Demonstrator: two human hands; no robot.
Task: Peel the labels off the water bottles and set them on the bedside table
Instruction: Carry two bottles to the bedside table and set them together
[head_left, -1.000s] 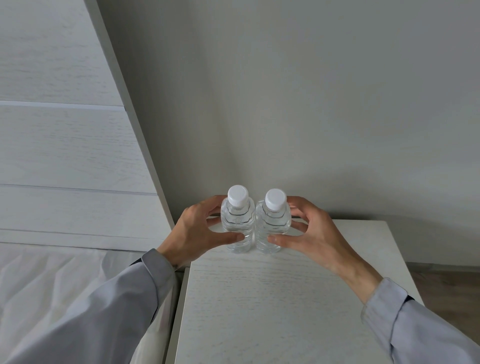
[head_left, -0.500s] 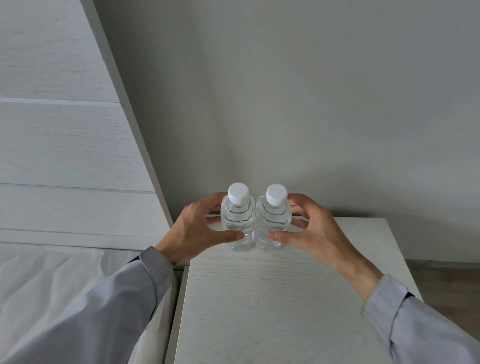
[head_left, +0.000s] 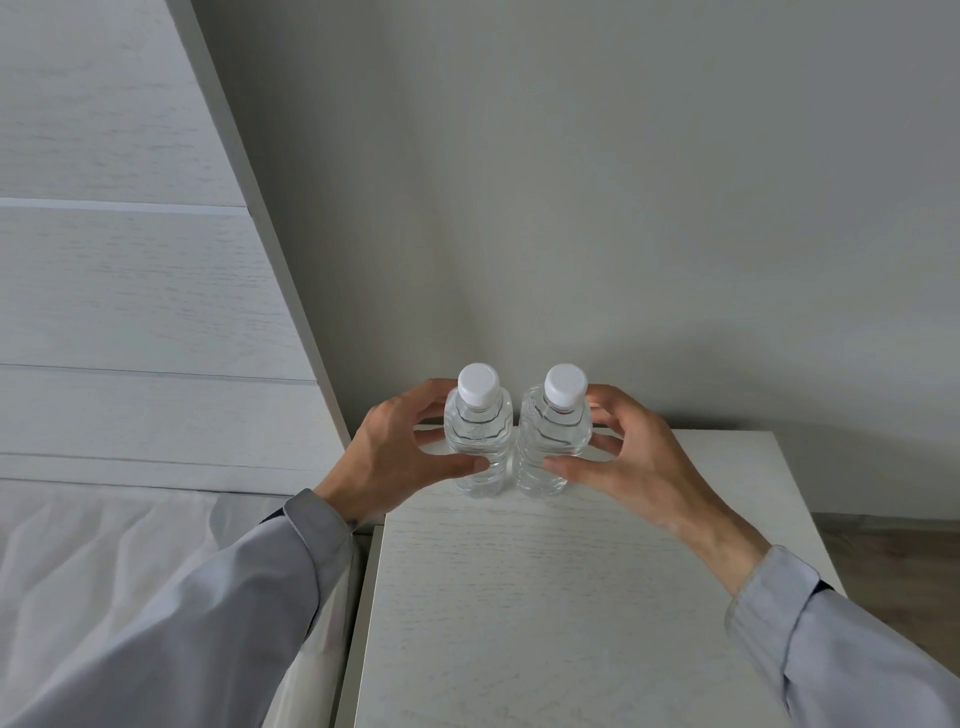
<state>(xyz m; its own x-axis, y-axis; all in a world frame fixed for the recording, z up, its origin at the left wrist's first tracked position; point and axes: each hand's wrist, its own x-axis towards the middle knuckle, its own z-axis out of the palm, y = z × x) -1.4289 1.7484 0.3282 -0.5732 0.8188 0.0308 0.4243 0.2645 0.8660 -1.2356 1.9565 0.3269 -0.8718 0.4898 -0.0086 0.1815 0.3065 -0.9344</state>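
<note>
Bottles, two, clear plastic, white screw caps, no labels on the visible sides. Left bottle (head_left: 477, 441) and right bottle (head_left: 551, 441) upright on bedside table (head_left: 545, 613), at its far edge near the wall, side by side, a narrow gap between them lower down; cannot tell whether the shoulders touch.

Left hand (head_left: 392, 457): wrapped around left bottle from the outer side, thumb pressed across the lower front, fingertips curled behind the shoulder, grasping.

Right hand (head_left: 631, 462): wrapped around right bottle from the outer side, thumb laid on the lower front, fingers (head_left: 608, 400) curled behind the neck and shoulder, grasping.

Sleeves: pale grey shirt cuffs on both forearms, left sleeve (head_left: 208, 623) crossing over the bed, right sleeve (head_left: 841, 654) at the lower right corner.

Bedside table: white, faint wood grain, bare apart from the two bottles.

Headboard (head_left: 130, 312): white panelled boards, left of the table, rising to the top edge.

Bedding (head_left: 78, 571): white, creased, lower left, just beside the table.

Wall (head_left: 623, 182): plain grey, behind the table.

Floor (head_left: 893, 561): wood-toned strip, right of the table.
</note>
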